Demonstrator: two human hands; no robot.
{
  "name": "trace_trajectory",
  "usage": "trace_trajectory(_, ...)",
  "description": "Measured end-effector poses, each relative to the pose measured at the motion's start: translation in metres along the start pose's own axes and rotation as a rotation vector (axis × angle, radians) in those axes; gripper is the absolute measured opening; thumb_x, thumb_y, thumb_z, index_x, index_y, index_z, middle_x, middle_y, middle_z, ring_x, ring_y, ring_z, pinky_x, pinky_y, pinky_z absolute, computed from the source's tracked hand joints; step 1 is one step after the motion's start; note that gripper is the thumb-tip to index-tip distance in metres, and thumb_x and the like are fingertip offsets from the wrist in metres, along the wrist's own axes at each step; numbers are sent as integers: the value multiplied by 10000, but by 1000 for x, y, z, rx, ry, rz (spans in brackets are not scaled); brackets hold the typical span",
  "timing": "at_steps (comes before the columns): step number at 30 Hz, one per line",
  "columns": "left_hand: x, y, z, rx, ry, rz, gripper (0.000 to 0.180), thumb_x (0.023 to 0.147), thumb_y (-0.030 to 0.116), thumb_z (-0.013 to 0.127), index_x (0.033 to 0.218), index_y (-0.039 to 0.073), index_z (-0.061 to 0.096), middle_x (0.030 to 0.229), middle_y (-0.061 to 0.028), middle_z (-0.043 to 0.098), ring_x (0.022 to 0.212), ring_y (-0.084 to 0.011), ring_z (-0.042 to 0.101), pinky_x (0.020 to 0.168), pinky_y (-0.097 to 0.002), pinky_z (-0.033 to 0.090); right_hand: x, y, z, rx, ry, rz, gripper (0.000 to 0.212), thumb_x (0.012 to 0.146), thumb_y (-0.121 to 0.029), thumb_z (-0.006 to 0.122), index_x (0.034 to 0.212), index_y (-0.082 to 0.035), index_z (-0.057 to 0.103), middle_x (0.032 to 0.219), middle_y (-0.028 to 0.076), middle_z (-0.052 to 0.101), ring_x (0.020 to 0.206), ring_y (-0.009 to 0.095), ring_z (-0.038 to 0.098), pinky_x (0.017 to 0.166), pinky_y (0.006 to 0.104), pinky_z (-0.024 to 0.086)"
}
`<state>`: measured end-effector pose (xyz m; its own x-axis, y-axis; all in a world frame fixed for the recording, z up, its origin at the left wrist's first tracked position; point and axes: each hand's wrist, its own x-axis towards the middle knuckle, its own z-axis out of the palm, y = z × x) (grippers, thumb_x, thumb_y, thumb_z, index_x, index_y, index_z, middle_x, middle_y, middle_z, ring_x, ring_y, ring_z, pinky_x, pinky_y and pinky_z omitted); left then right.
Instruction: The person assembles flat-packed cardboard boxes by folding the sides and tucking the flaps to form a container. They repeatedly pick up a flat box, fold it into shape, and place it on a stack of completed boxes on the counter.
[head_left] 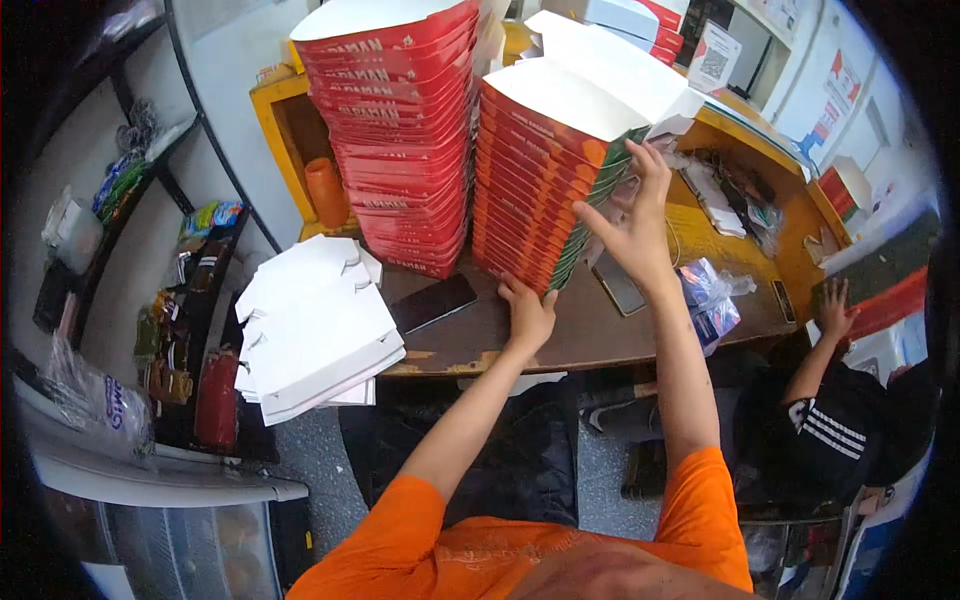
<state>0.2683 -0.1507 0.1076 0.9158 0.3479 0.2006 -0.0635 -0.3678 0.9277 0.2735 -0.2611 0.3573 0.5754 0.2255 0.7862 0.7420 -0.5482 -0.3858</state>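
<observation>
Steadying left hand (527,318): its fingers are curving against the bottom front corner of the orange-red stack (535,190); from where I'm standing, I can't tell how firmly they are gripping.
Right hand (632,215): it is standing open at 1 o'clock, thumb and fingers spread along the same stack's green side, the fingertips seeming to be touching near the top.
Orange-red stack: it is rising just past 12 o'clock on the brown desk (565,345), its pieces nesting one inside another. The top tray (575,100) is showing a white inside and raised flaps; whether those are fully folded, I can't tell.
Red stack (400,160): it is standing at 11 o'clock, just beside the other, a tall nested column with neither hand touching it. To my eye it is looking finished.
White pile (320,320): flat, notched sheets are lying at 9 o'clock, jutting over the desk's front edge. They are looking like unfolded blanks, so probably the shaping left to do.
Trays so far: I'm judging the work well along, with two tall stacks already formed; evening up the orange-red one may be what remains there.
Phones: a dark phone (435,303) is lying towards 9 o'clock, beside the white pile; a paler phone (620,285) is lying at 3 o'clock, near the right forearm.
Co-worker (845,430): someone in black is sitting or crouching at 4 o'clock, one hand (835,310) touching a green-and-red box (885,290).
</observation>
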Motion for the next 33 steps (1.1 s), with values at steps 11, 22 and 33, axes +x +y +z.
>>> trace_trajectory(11, 2, -11, -3, -51, 74, 16, 1124, 878, 244, 798, 1537, -144, -27, 1399, -386, 232, 1247, -526, 466, 1068, -499, 431, 128, -48, 3, -265, -564, 64, 684, 862, -636, 708, 1251, -73, 702, 1125, 195, 712, 1060, 321, 677, 951, 446, 516)
trace_trajectory(22, 4, -41, 5, -113, 137, 127, 1081, 910, 344, 778, 1567, -75, 28, 1410, -306, 263, 1060, -372, 636, 798, -354, 630, 162, -47, 60, -385, -1200, 168, 430, 843, -232, 745, 1243, -77, 709, 1156, 134, 749, 1035, 260, 675, 960, 377, 489)
trace_trajectory(33, -2, -25, -8, -228, 75, 42, 1102, 874, 301, 805, 1555, -115, 44, 1436, -339, 232, 1215, -480, 508, 1028, -491, 473, 131, -35, 83, -384, -1137, 111, 517, 835, -236, 715, 1341, -145, 658, 1221, 164, 723, 1144, 330, 664, 1012, 409, 486)
